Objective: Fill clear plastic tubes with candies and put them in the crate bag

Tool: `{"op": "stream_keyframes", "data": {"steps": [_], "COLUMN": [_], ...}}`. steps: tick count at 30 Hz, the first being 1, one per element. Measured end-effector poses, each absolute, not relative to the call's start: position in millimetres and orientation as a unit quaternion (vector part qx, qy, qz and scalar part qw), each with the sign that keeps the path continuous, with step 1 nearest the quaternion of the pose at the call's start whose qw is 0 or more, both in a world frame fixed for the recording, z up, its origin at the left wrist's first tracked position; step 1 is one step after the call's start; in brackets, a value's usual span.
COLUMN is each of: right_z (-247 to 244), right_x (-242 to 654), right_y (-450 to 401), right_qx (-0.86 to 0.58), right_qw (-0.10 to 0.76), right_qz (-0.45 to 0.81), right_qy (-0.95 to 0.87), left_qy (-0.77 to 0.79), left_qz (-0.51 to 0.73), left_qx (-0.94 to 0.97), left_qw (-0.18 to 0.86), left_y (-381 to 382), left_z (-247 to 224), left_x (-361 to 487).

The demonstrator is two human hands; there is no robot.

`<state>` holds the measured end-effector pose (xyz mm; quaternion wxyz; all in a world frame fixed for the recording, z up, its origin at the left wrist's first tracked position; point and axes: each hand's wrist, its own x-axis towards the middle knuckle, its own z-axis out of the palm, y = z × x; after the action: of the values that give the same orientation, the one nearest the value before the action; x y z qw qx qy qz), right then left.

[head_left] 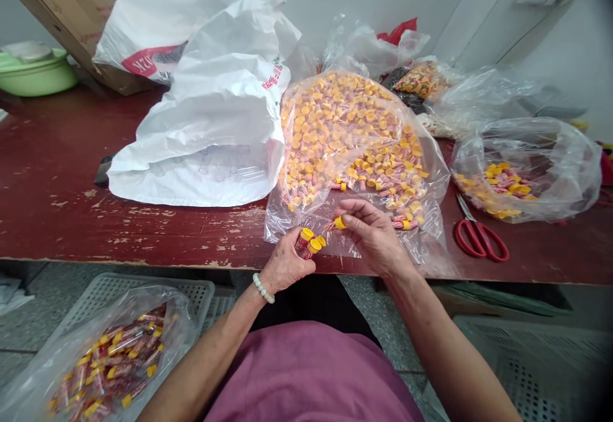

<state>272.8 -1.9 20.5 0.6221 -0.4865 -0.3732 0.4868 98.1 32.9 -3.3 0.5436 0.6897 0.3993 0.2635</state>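
My left hand (pixel 288 263), with a beaded bracelet (pixel 264 288) at the wrist, is closed around several small red-and-white tubes (pixel 311 246) whose yellow caps point up. Between the thumb and fingers of my right hand (pixel 371 233) is one more yellow-capped tube (pixel 340 222), tilted to the left. Both hands are over the front edge of the table, close together but apart. Just beyond them lies a large clear plastic bag (pixel 438 182), spread open and heaped with the same yellow-capped tubes (pixel 354 109).
Red-handled scissors (pixel 481 238) lie right of the heap, before a clear bag (pixel 565 195) holding some tubes. A big white sack (pixel 215 122) stands left on the red table (pixel 71 218). Below left, another bag of tubes (pixel 110 364) rests by a white crate (pixel 191 288). A green basin (pixel 38 74) sits far left.
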Motion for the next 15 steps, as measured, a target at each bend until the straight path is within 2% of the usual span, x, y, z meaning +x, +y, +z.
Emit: {"op": "stream_keyframes", "data": {"steps": [3, 7, 15], "right_z": [35.1, 37.5, 36.1], "right_x": [245.9, 239.5, 251.8], "right_y": [-18.2, -27.1, 0.3], "right_qx": [-0.438, -0.456, -0.577], "right_qw": [0.594, 0.557, 0.598], "right_qz": [0.566, 0.551, 0.170], "right_qy": [-0.368, -0.421, -0.530], "left_qy": [0.400, 0.384, 0.360], "left_qz": [0.259, 0.263, 0.233], "left_qx": [0.710, 0.717, 0.762], "left_qw": [0.519, 0.519, 0.486], "left_y": [29.4, 25.5, 23.7], "left_z": [-1.9, -2.7, 0.3], "left_x": [106.0, 110.8, 109.4]}}
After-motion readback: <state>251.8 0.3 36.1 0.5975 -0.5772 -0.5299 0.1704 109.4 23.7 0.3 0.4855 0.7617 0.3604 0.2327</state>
